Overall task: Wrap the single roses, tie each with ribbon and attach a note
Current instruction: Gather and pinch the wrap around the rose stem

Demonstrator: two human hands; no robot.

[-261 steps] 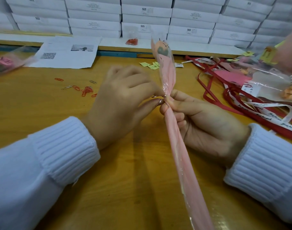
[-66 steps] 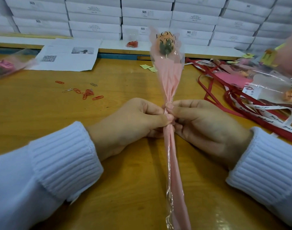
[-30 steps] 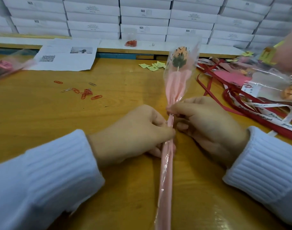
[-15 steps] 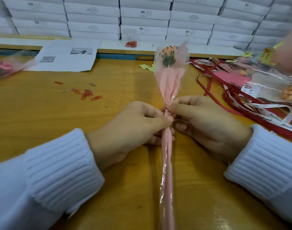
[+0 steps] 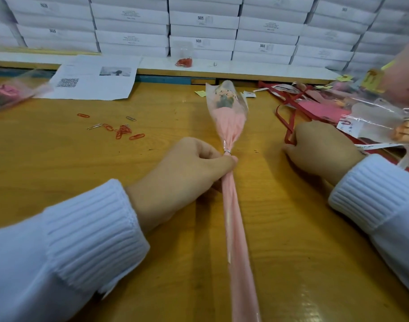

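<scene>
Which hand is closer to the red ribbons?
Right. The right hand sits at the near loop of the red ribbons, its fingers touching them. The left hand grips the wrapped rose mid-table, apart from them.

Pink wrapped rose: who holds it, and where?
The left hand grips the rose wrapped in pink paper and clear film at its gathered neck, under the silver tie. The right hand is off it.

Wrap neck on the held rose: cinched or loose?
Cinched. A silvery tie rings the gathered pink wrap just above the left hand gripping it.
</scene>
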